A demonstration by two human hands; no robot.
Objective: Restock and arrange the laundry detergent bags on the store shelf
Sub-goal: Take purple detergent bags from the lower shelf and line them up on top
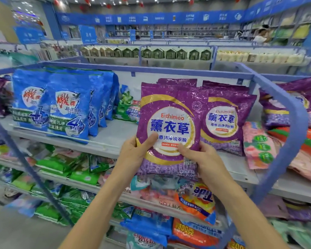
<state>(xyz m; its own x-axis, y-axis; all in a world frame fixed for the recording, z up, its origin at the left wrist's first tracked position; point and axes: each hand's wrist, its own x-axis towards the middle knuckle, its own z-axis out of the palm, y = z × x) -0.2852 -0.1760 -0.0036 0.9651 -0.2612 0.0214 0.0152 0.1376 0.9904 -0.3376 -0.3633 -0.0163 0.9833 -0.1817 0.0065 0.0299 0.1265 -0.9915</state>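
Note:
I hold a purple lavender detergent bag [171, 112] upright in front of the top shelf [113, 139]. My left hand [135, 151] grips its lower left edge with the thumb on the front. My right hand [203, 159] grips the lower right corner, thumb across the label. Behind it on the shelf stand more purple bags [226, 119] of the same kind. Blue detergent bags [66, 105] stand in rows at the shelf's left, and a green and white bag [127, 106] stands between the two groups.
A blue metal frame rail [294, 133] curves down at the right of the shelf. Pink bags [258, 146] and more purple ones [291, 105] lie beyond it. Lower shelves hold green bags [75, 169] and an orange Tide bag [197, 200]. Another person stands far back right.

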